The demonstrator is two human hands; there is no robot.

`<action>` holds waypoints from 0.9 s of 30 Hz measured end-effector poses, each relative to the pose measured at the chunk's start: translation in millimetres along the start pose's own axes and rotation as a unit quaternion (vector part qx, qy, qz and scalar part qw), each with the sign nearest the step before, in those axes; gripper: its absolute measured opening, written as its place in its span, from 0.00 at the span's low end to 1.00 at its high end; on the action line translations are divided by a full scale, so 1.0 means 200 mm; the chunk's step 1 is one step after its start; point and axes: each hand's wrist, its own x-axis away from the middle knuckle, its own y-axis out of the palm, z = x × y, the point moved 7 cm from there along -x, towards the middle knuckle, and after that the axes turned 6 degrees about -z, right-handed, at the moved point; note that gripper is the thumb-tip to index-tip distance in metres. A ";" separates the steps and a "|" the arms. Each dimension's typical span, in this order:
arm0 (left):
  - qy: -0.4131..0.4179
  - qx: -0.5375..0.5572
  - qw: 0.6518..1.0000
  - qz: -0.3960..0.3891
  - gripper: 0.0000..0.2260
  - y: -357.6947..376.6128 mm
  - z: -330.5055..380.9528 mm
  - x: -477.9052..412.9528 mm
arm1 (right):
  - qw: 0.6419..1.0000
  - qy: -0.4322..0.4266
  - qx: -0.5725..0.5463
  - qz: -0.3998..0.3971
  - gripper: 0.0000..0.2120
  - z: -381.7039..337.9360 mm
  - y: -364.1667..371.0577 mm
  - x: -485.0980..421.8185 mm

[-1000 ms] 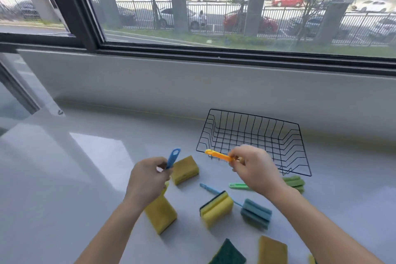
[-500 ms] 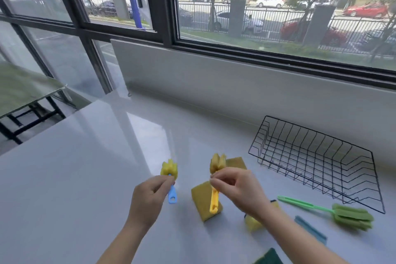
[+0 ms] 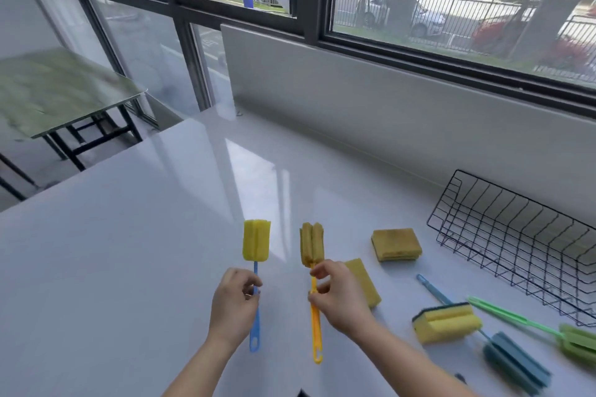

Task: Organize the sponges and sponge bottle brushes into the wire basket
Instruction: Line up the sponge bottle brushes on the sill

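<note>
The left hand (image 3: pixel 233 303) pinches the blue-handled bottle brush with a yellow sponge head (image 3: pixel 256 240) by its thin stem, and the right hand (image 3: pixel 338 296) pinches the orange-handled yellow sponge brush (image 3: pixel 312 243) just below its sponge. These are fingertip holds, so a long handle could swing or slip in transit. The black wire basket (image 3: pixel 512 235) sits well off to the far right of both hands — a long carry.
</note>
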 end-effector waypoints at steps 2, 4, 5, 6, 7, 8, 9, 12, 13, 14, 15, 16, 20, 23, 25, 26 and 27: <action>-0.025 0.011 1.000 -0.005 0.19 0.00 -0.05 -0.03 | 1.000 0.015 0.006 0.000 0.15 0.02 0.04 -0.03; -0.055 0.017 0.998 -0.014 0.17 0.02 -0.10 -0.06 | 1.000 0.029 0.009 0.000 0.14 0.03 0.08 -0.06; -0.068 0.017 0.997 -0.022 0.17 0.04 -0.13 -0.07 | 0.999 0.034 0.012 -0.001 0.13 0.04 0.10 -0.07; -0.081 0.014 0.996 -0.029 0.17 0.05 -0.15 -0.08 | 0.999 0.038 0.018 -0.003 0.14 0.05 0.13 -0.08; -0.093 0.009 0.995 -0.035 0.17 0.07 -0.17 -0.09 | 0.999 0.042 0.028 -0.006 0.14 0.06 0.15 -0.09; -0.102 0.004 0.994 -0.039 0.18 0.08 -0.18 -0.10 | 0.998 0.045 0.039 -0.008 0.14 0.07 0.18 -0.10; -0.107 0.000 0.993 -0.042 0.18 0.10 -0.18 -0.11 | 0.998 0.047 0.049 -0.008 0.15 0.08 0.20 -0.10; -0.099 -0.012 0.994 -0.053 0.19 0.13 -0.18 -0.14 | 0.996 0.060 0.060 0.000 0.16 0.11 0.25 -0.11; -0.093 -0.019 0.994 -0.059 0.19 0.15 -0.18 -0.15 | 0.996 0.067 0.063 0.000 0.16 0.12 0.27 -0.11; -0.087 -0.028 0.994 -0.066 0.19 0.16 -0.18 -0.16 | 0.995 0.073 0.068 -0.002 0.16 0.13 0.29 -0.12; -0.084 -0.036 0.993 -0.074 0.19 0.17 -0.18 -0.16 | 0.994 0.079 0.075 -0.004 0.16 0.14 0.30 -0.12; -0.081 -0.042 0.993 -0.079 0.19 0.18 -0.19 -0.17 | 0.993 0.084 0.081 -0.004 0.16 0.15 0.32 -0.12; -0.069 -0.055 0.993 -0.083 0.19 0.19 -0.21 -0.17 | 0.993 0.093 0.076 0.005 0.15 0.15 0.36 -0.15; -0.071 -0.055 0.993 -0.078 0.19 0.17 -0.23 -0.19 | 0.993 0.091 0.074 0.007 0.14 0.14 0.38 -0.17; -0.069 -0.054 0.993 -0.080 0.19 0.17 -0.22 -0.21 | 0.994 0.082 0.074 0.002 0.14 0.13 0.40 -0.18; -0.064 -0.056 0.993 -0.084 0.19 0.17 -0.21 -0.22 | 0.994 0.077 0.073 -0.001 0.13 0.13 0.41 -0.18; -0.056 -0.059 0.993 -0.089 0.18 0.17 -0.20 -0.22 | 0.995 0.073 0.071 -0.003 0.13 0.12 0.41 -0.19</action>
